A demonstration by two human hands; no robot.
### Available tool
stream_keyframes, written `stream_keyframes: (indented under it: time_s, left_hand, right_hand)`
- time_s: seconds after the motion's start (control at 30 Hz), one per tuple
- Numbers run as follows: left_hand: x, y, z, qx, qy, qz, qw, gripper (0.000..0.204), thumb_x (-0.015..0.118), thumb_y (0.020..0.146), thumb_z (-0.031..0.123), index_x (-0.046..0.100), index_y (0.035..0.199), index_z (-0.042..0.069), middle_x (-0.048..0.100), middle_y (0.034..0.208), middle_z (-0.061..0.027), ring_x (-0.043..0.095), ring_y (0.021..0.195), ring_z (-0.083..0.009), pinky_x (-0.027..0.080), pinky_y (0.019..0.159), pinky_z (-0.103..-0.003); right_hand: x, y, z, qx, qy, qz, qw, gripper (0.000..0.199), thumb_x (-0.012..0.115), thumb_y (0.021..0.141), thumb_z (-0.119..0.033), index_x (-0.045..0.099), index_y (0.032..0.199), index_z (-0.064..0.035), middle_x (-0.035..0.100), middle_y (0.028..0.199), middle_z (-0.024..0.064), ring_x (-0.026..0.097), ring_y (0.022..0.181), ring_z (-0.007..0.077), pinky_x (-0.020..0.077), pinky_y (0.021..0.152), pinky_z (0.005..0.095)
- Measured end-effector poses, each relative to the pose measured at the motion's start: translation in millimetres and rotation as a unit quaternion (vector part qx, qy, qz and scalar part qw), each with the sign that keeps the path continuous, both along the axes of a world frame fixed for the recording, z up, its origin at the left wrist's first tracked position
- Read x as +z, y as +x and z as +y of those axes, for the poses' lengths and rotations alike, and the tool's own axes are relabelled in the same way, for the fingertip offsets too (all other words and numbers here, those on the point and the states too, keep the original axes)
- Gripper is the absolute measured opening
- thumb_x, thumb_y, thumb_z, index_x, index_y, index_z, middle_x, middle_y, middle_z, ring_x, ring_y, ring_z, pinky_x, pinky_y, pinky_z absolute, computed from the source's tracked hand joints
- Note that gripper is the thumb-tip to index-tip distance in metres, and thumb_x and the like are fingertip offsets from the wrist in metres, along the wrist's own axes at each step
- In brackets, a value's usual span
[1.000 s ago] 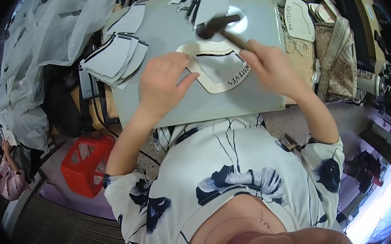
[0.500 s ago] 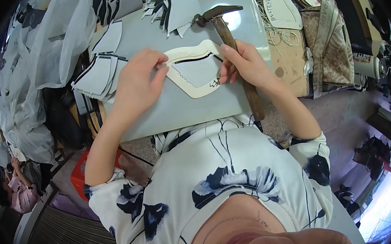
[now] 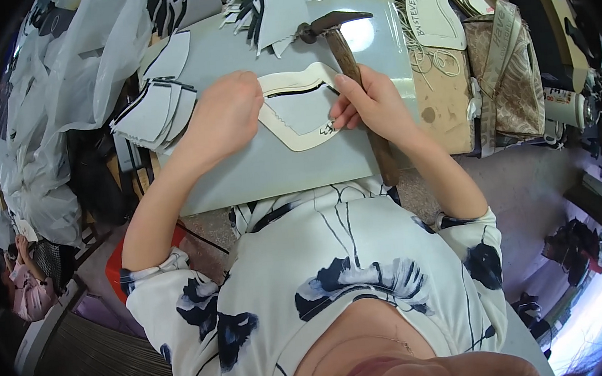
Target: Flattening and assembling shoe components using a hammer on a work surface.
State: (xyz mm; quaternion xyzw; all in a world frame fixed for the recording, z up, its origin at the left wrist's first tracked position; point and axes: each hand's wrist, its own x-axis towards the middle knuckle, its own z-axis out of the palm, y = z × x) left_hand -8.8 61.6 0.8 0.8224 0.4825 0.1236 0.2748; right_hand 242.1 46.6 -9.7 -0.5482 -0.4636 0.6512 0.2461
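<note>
A cream card template [image 3: 297, 141] with a cut-out middle lies on the grey work board [image 3: 279, 179], a pale grey piece [image 3: 300, 109] with a black strip [image 3: 296, 90] showing in its opening. My left hand [image 3: 230, 114] is closed at the template's left edge, its fingertips mostly hidden. At the right edge my right hand [image 3: 374, 103] pinches the template between thumb and fingers. A hammer [image 3: 343, 52] with a wooden handle runs beneath my right palm, head pointing away and handle end past the board's near edge. Whether the palm also grips it is hidden.
Stacked pale pieces with black edges lie at the left [image 3: 160, 114] and far side [image 3: 268, 12]. Another card template [image 3: 435, 13] and loose string [image 3: 440, 61] lie at the right, near a brown patterned bag [image 3: 506, 77]. Clear plastic bags [image 3: 100, 62] hang at left.
My left hand has rolled over, its thumb and fingers now closed together at the template's edge. The hammer's handle end has swung slightly left. My right hand has shifted a little.
</note>
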Motion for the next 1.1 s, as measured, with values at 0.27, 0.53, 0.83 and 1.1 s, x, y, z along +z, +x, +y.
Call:
stream_keyframes:
  time_s: [0.27, 0.53, 0.83, 1.1]
  left_hand:
    - [8, 6, 1, -0.016, -0.046, 0.001, 0.999, 0.009, 0.052, 0.090, 0.006, 0.049, 0.087, -0.002, 0.055, 0.081, -0.0223, 0.054, 0.078, -0.0417, 0.043, 0.070, -0.047]
    - [22, 16, 1, 0.061, -0.168, -0.064, 0.982, 0.018, 0.057, 0.086, 0.002, 0.047, 0.101, 0.000, 0.056, 0.074, -0.0155, 0.058, 0.071, -0.0353, 0.045, 0.064, -0.042]
    - [29, 31, -23, -0.041, 0.169, -0.050, 0.983, 0.029, 0.060, 0.080, -0.004, 0.053, 0.107, 0.004, 0.056, 0.077, -0.0120, 0.056, 0.073, -0.0307, 0.045, 0.061, -0.038]
    - [29, 37, -34, -0.032, 0.193, -0.090, 0.976, 0.031, 0.063, 0.079, 0.005, 0.058, 0.110, 0.003, 0.059, 0.081, -0.0073, 0.058, 0.074, -0.0249, 0.047, 0.068, -0.033]
  right_hand:
    - [0, 1, -2, -0.005, 0.019, -0.008, 1.000, 0.030, 0.048, 0.102, -0.027, 0.050, 0.095, 0.0028, 0.065, 0.072, 0.0094, 0.067, 0.060, 0.0138, 0.0506, 0.051, 0.0244]
    - [-2, 2, -2, -0.002, 0.036, -0.019, 0.999, 0.031, 0.048, 0.102, -0.026, 0.050, 0.093, 0.0036, 0.065, 0.071, 0.0097, 0.067, 0.059, 0.0139, 0.0506, 0.050, 0.0251]
    - [0, -1, -4, -0.028, 0.023, -0.016, 0.999, 0.032, 0.046, 0.103, -0.028, 0.048, 0.092, 0.0026, 0.064, 0.070, 0.0089, 0.066, 0.059, 0.0139, 0.0512, 0.050, 0.0255]
    - [0, -6, -2, -0.031, 0.025, -0.025, 0.999, 0.028, 0.047, 0.103, -0.029, 0.049, 0.096, -0.0011, 0.063, 0.070, 0.0069, 0.065, 0.057, 0.0121, 0.0487, 0.049, 0.0225]
